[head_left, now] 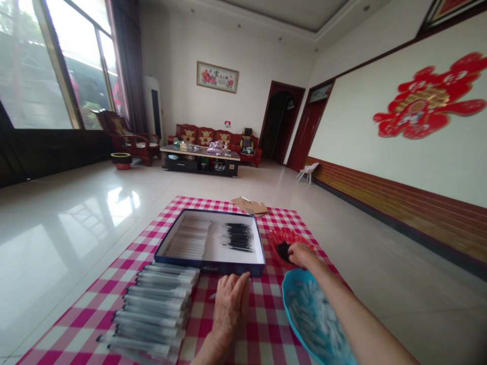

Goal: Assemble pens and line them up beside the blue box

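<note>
My left hand (230, 304) is closed round a pen in front of the box; only the pen's pale tip (213, 296) shows clearly past the fingers. Over the red bowl (279, 236) my right hand (302, 254) has its fingers closed down at small black pieces (283, 250); what they grip is hidden. Left of my left hand lies a stack of clear pens (152, 309) with dark ends. A shallow box (213, 268) holds clear tubes (188, 238) on its left and thin black-ended refills (238, 237) on its right.
Beneath my right forearm stands a blue bowl (288, 299) of translucent caps (314, 314). Brown cardboard (249, 205) lies at the far edge of the checked tablecloth (262, 324). Across the room are a low table (201, 152), a wooden sofa (194, 133) and a small chair (308, 171).
</note>
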### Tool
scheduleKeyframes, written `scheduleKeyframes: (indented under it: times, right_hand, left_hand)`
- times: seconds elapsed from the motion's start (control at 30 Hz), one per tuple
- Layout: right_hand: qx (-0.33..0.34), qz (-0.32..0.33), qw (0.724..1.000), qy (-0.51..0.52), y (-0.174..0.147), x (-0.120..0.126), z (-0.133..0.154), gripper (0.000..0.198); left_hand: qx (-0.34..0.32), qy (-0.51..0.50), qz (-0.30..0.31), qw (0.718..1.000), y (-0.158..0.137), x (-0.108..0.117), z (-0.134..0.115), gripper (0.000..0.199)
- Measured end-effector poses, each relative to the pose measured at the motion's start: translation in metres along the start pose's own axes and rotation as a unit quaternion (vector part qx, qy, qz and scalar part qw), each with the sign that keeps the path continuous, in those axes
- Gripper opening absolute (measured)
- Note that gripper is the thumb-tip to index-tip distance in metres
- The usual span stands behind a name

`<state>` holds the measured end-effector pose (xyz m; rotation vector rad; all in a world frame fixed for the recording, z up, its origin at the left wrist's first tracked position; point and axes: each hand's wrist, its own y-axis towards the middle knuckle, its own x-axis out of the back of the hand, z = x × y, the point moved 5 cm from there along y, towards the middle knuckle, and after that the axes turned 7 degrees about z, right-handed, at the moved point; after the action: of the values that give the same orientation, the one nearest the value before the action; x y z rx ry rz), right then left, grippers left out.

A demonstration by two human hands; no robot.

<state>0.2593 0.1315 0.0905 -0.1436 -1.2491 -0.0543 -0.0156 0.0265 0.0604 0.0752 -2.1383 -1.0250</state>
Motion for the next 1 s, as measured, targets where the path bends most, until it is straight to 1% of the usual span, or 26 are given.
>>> scheduleKeyframes:
  times: [0.13,0.2,0.23,0.3,0.33,0.4,0.47,0.53,0.57,0.6,0.67,0.73,0.77,0.8,0.87,0.93,1.0]
  right_hand:
    - [-0.031,-0.002,0.999,0.011,0.003,-0.003,0.005,0.029]
    - [-0.030,-0.020,0.999,0.021,0.000,0.002,0.010,0.025]
    - [-0.023,-0.035,0.999,0.029,-0.003,0.006,0.014,0.020]
    - [0.006,-0.074,0.996,0.051,-0.011,0.016,0.024,0.008]
    - [0.026,-0.094,0.993,0.067,-0.016,0.021,0.030,0.006]
    - [0.071,-0.124,0.984,0.105,-0.032,0.028,0.045,0.013]
    - [0.115,-0.136,0.972,0.151,-0.052,0.026,0.063,0.022]
    - [0.150,-0.130,0.957,0.210,-0.077,0.016,0.083,0.029]
    - [0.173,-0.112,0.933,0.297,-0.089,0.008,0.092,0.030]
    - [0.182,-0.085,0.910,0.364,-0.100,-0.003,0.101,0.031]
    - [0.165,-0.076,0.871,0.456,-0.119,-0.024,0.114,0.035]
    - [0.144,-0.089,0.846,0.506,-0.131,-0.044,0.122,0.034]
    - [0.128,-0.104,0.840,0.518,-0.135,-0.052,0.123,0.034]
    - [0.112,-0.120,0.839,0.518,-0.138,-0.059,0.123,0.035]
    - [0.087,-0.152,0.850,0.497,-0.140,-0.069,0.120,0.036]
    - [0.079,-0.174,0.862,0.470,-0.140,-0.075,0.117,0.036]
    - [0.084,-0.192,0.864,0.458,-0.140,-0.076,0.114,0.036]
  left_hand:
    - [-0.001,-0.005,-0.005,1.000,0.000,0.001,-0.001,0.027]
    - [0.002,-0.008,-0.005,1.000,0.000,0.001,-0.001,0.027]
    - [0.002,-0.010,-0.004,1.000,0.000,0.001,-0.001,0.027]
    - [0.000,-0.013,-0.006,1.000,0.001,0.002,-0.001,0.027]
    - [-0.001,-0.014,-0.007,1.000,0.001,0.002,-0.002,0.027]
    - [-0.002,-0.015,-0.013,1.000,0.001,0.003,-0.002,0.027]
    - [-0.002,-0.014,-0.018,1.000,0.001,0.004,-0.002,0.027]
    - [0.003,-0.013,-0.020,1.000,0.002,0.005,-0.002,0.027]
    - [0.007,-0.013,-0.021,1.000,0.001,0.005,-0.002,0.028]
    - [0.013,-0.013,-0.025,1.000,0.001,0.005,-0.001,0.028]
    - [0.028,-0.018,-0.038,0.999,0.001,0.006,0.001,0.026]
    - [0.040,-0.024,-0.053,0.998,0.000,0.008,0.003,0.021]
    - [0.044,-0.025,-0.056,0.997,0.000,0.008,0.003,0.020]
    - [0.045,-0.026,-0.055,0.997,0.000,0.008,0.003,0.018]
    - [0.045,-0.026,-0.041,0.998,-0.001,0.008,0.002,0.017]
    - [0.042,-0.028,-0.023,0.998,-0.001,0.006,0.001,0.017]
    - [0.035,-0.028,-0.009,0.999,-0.001,0.004,-0.001,0.017]
